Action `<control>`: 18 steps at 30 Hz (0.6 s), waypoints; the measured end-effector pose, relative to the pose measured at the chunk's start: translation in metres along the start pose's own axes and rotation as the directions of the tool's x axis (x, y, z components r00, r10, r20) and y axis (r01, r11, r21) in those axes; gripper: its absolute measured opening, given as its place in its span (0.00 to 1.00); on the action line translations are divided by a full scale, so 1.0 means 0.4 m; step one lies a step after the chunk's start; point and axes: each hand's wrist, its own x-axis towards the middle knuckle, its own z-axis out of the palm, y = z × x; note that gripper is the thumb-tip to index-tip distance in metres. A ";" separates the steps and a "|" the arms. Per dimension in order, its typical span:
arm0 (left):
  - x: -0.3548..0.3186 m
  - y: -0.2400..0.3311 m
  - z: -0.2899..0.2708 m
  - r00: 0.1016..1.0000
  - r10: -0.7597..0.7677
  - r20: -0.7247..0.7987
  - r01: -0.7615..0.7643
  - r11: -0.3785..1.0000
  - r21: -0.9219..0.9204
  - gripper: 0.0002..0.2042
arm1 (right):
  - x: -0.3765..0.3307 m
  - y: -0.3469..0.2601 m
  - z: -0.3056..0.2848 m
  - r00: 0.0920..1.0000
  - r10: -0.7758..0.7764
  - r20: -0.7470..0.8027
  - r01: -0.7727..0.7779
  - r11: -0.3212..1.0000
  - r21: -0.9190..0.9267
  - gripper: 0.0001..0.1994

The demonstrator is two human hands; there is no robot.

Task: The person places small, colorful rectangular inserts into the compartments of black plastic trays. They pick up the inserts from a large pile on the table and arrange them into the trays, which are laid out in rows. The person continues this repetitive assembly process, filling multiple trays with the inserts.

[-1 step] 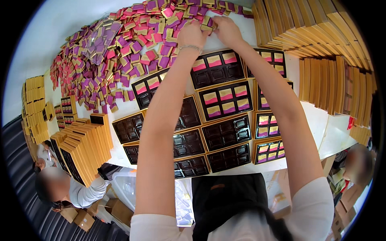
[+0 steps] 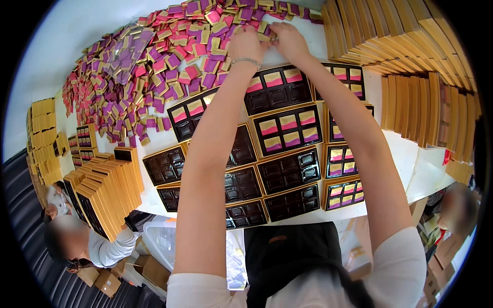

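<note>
Both my arms reach over the trays to the near edge of a large heap of small wrapped squares (image 2: 169, 64) in pink, purple and gold. My left hand (image 2: 246, 46), with a bracelet at the wrist, is closed at the heap; what its fingers hold is hidden. Just right of it, my right hand (image 2: 291, 42) has its index finger and thumb apart, fingertips beside the squares. Below the hands, a black tray in a gold frame (image 2: 280, 96) carries pink-and-gold squares in its far row and bare near pockets. Another tray (image 2: 288, 129) has both rows filled.
Nearer trays (image 2: 289, 170) have bare pockets; those at right (image 2: 343, 195) hold squares. Gold boxes stand stacked at far right (image 2: 411, 105) and left (image 2: 110, 185). A clear plastic sheet (image 2: 128, 54) lies on the heap. Other people (image 2: 105, 246) are at both sides.
My left hand has shifted very slightly nearer and to the right, still at the heap. The right hand has hardly moved, and the trays look the same.
</note>
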 end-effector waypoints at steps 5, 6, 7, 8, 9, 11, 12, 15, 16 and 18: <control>-0.021 0.005 -0.029 0.970 -0.158 0.184 0.152 0.987 0.042 0.23 | 0.002 -0.032 -0.039 0.968 0.079 0.237 -0.083 0.997 0.006 0.15; -0.029 0.010 -0.040 0.975 -0.141 0.173 0.136 0.990 0.043 0.22 | 0.001 -0.017 -0.040 0.973 0.040 0.226 -0.042 0.999 0.005 0.14; -0.026 0.000 -0.035 0.982 -0.104 0.159 0.102 0.995 0.021 0.21 | 0.003 -0.003 -0.032 0.993 -0.018 0.119 0.019 1.000 -0.006 0.13; -0.023 -0.013 -0.031 0.987 -0.068 0.144 0.069 0.998 -0.002 0.21 | 0.003 0.007 -0.020 0.997 -0.078 0.013 0.078 0.997 -0.023 0.12; -0.020 -0.024 -0.028 0.991 -0.033 0.127 0.036 0.999 -0.024 0.20 | -0.002 0.017 -0.011 0.986 -0.141 -0.093 0.137 0.989 -0.047 0.11; -0.040 -0.041 -0.045 1.000 -0.011 -0.029 0.006 0.986 -0.164 0.14 | 0.000 -0.038 -0.002 0.999 0.042 -0.027 -0.042 0.999 -0.022 0.11; -0.060 -0.045 -0.053 0.994 -0.044 -0.101 0.011 0.953 -0.304 0.13 | -0.002 -0.063 -0.008 0.991 0.134 0.011 -0.134 0.991 -0.020 0.11; -0.180 -0.005 -0.133 0.980 -0.171 -0.099 0.105 0.874 -0.475 0.09 | -0.009 -0.045 -0.014 0.993 0.083 0.079 -0.081 0.996 -0.031 0.11; -0.234 -0.002 -0.166 0.978 -0.206 -0.019 0.172 0.860 -0.481 0.08 | -0.012 -0.063 -0.037 0.996 0.022 0.092 -0.029 0.996 0.080 0.11; -0.335 -0.009 -0.177 0.990 -0.122 0.070 0.140 0.869 -0.475 0.08 | -0.047 -0.113 -0.130 0.990 -0.107 0.094 0.077 0.956 0.282 0.10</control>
